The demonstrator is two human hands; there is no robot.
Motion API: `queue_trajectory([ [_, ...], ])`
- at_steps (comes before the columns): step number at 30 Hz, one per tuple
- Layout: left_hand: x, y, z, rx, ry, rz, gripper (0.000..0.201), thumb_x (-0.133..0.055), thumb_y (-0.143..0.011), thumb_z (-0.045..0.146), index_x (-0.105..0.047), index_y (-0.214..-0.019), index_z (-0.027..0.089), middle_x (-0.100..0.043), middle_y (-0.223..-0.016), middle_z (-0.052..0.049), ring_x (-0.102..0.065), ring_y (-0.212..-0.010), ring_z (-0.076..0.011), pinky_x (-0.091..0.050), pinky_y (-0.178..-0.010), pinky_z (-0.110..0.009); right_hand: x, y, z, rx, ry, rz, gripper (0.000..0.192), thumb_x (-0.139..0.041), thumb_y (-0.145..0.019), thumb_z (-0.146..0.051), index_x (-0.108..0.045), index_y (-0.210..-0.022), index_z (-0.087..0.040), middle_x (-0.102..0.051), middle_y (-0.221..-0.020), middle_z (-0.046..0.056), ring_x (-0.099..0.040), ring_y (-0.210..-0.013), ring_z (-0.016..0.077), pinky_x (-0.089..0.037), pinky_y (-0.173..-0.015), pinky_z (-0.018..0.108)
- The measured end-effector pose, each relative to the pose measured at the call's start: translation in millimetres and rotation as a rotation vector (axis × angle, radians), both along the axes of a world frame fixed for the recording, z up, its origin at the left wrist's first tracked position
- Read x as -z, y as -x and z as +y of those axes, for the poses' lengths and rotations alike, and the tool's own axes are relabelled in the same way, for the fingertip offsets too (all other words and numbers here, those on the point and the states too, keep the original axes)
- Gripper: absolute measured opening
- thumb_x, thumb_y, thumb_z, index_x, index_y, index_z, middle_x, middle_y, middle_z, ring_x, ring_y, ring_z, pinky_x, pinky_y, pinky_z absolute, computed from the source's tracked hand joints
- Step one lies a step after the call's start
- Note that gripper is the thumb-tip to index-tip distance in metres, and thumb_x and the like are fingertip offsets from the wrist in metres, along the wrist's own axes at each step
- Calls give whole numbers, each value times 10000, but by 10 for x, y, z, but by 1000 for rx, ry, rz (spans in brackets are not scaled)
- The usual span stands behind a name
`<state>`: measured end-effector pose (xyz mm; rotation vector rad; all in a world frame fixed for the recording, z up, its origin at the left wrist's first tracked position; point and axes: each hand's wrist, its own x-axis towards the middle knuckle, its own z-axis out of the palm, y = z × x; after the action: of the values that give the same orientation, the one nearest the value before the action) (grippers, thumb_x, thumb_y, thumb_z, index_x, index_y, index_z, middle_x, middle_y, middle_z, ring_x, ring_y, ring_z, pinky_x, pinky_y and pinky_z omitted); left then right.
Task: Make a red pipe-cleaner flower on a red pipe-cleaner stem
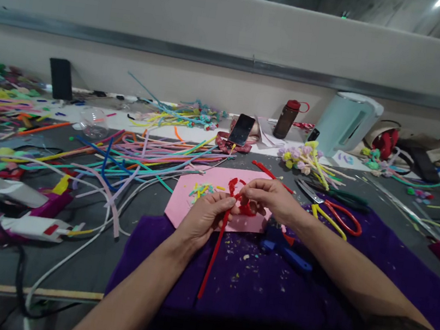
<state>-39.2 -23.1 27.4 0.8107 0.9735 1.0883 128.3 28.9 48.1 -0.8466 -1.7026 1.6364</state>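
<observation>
A red pipe cleaner (211,263) is pinched in my left hand (208,213), its long tail hanging down over the purple cloth. Its upper part is bent into small loops above my fingers. My right hand (268,197) is closed on the looped red part from the other side; the fingertips partly hide it. Under both hands lies a pink sheet (181,203) with small yellow, teal and white snippets (202,191) on it. Another red pipe cleaner (264,169) rests at the sheet's far edge.
Red-handled scissors (337,210), yellow-handled pliers (325,219) and a blue-handled tool (289,252) lie right of the purple cloth (225,293). Loose pipe cleaners (156,150) and white cables (127,201) spread leftward. A phone (242,128), bottle (287,119) and kettle (348,123) stand behind.
</observation>
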Motion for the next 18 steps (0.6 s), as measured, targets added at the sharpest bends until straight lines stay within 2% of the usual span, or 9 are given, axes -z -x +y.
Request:
queue_trajectory([
  [4,-11,-18,-21,-5,-15,74,236,-668,-653,324,-551,-702,124,-613,-613,-6,-469,-420,-38,-286,-366,-135,9,25,-41,-19,-29,-19,206,-616,-715,-335,-574,-747,-136,-551,-552,-22,-467,-438,59,-333,-386,165],
  [9,-15,-16,-30,10,-37,123,253,-682,-636,339,-567,-700,123,-615,-614,-10,-479,-434,-49,-302,-387,-146,16,28,-53,-35,-25,-32,192,-606,-718,-325,-564,-729,-137,-543,-542,-24,-473,-440,62,-329,-387,161],
  [18,-34,-16,-45,92,-49,127,274,-678,-645,369,-575,-664,116,-607,-588,-20,-460,-426,-46,-271,-383,-147,28,1,-22,-145,217,75,128,-621,-668,-242,-578,-711,-129,-540,-508,-34,-431,-388,44,-315,-369,149],
])
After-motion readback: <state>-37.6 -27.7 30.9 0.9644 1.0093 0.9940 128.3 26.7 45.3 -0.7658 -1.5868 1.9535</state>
